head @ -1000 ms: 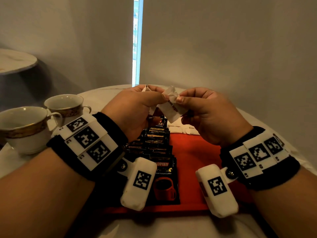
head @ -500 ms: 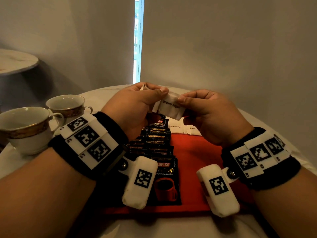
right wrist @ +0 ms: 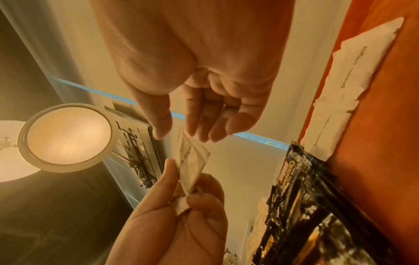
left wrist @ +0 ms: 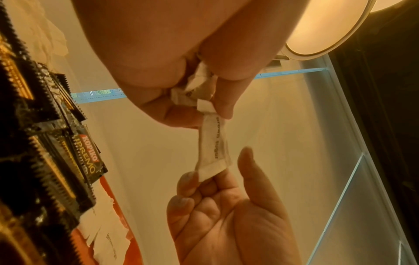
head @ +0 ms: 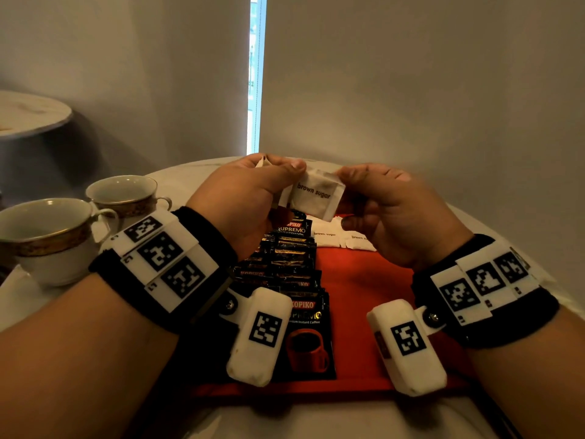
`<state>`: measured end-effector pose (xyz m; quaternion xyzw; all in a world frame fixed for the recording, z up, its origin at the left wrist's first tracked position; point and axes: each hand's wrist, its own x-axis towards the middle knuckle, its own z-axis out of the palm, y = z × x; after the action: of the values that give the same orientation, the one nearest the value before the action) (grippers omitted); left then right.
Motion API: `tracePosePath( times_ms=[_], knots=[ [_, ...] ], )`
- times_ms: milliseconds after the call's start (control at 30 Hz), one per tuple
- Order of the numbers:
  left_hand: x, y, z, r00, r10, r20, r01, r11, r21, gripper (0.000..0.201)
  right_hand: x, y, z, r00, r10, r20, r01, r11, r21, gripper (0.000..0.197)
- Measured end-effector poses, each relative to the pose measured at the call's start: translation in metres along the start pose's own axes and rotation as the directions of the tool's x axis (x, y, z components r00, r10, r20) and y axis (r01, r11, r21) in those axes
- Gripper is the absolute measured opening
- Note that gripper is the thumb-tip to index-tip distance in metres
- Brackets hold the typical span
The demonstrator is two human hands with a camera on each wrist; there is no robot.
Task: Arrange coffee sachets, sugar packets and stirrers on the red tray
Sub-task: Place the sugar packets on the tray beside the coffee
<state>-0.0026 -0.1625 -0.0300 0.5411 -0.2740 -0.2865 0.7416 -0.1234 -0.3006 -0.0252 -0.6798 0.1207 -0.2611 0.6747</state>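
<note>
Both hands hold one brown sugar packet (head: 316, 194) above the red tray (head: 364, 280): left hand (head: 250, 198) pinching its bunch of packets, right hand (head: 389, 213) nipping the free end. Better to peel gently, then lay it beside the flat paper packets (head: 343, 239) behind the glossy, overlapped coffee sachets (head: 291, 264).

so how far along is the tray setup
Done: a row of coffee sachets overlaps down the left of the red tray, and two sugar packets lie at its far edge. In hand: the left hand pinches another brown sugar packet, with more bunched in its fingers; the right hand meets its other end. Left: placing these, then stirrers; none are visible.
</note>
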Motion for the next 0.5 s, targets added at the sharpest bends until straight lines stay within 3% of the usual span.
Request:
tracePosePath(
  times_ms=[67,300,367,500],
  knots=[
    [0.001,-0.002,0.0,1.0,-0.009,-0.002,0.009,1.0,0.006,0.009,-0.002,0.001,0.003,0.999,-0.002,0.041,0.003,0.999,-0.038,0.028],
    [0.0,-0.001,0.001,0.999,-0.03,0.015,0.03,1.0,0.001,0.009,0.0,0.001,0.002,1.0,0.0,0.004,0.0,0.998,-0.065,0.011],
    [-0.002,0.001,0.002,0.999,-0.033,0.018,0.034,0.999,-0.015,0.009,0.002,0.001,-0.002,0.999,0.004,-0.033,-0.005,0.999,-0.042,0.003],
    [-0.003,0.004,0.0,0.999,-0.039,-0.019,0.039,0.999,-0.035,0.01,0.016,0.005,-0.022,0.979,0.05,-0.2,-0.046,0.999,0.021,0.01]
  ],
)
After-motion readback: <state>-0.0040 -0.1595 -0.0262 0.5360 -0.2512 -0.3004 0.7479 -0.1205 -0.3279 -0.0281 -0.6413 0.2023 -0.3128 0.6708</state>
